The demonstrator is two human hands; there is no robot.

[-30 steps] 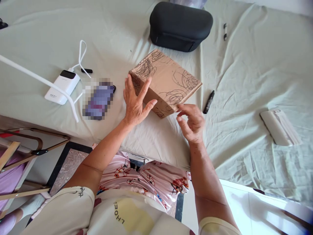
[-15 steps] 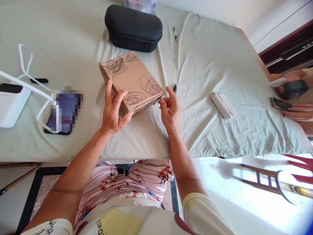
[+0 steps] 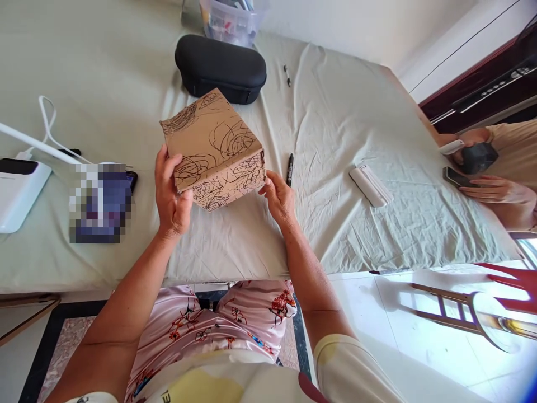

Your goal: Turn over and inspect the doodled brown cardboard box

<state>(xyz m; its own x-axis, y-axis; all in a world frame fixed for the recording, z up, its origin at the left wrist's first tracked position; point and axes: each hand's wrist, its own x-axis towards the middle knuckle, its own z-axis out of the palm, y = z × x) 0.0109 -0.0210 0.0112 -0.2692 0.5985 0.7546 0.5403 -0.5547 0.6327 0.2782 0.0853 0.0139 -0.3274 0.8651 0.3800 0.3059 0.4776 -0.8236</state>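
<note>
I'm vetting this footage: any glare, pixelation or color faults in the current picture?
Head view: glare whitens the floor at lower right; head view: pixelation masks most of the phone, while the scribbled cardboard box looks sharp; head view: bluish fringing tints the lower-right corner.

One cardboard box [image 3: 213, 146], one black case [image 3: 220, 67], two pens [image 3: 287, 76] (marker [image 3: 290, 169] included).

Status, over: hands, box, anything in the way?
Left hand holding cardboard box by its left side; right hand at its right corner. Black scribbles on its faces. Black case close behind, marker off to the right.
</note>
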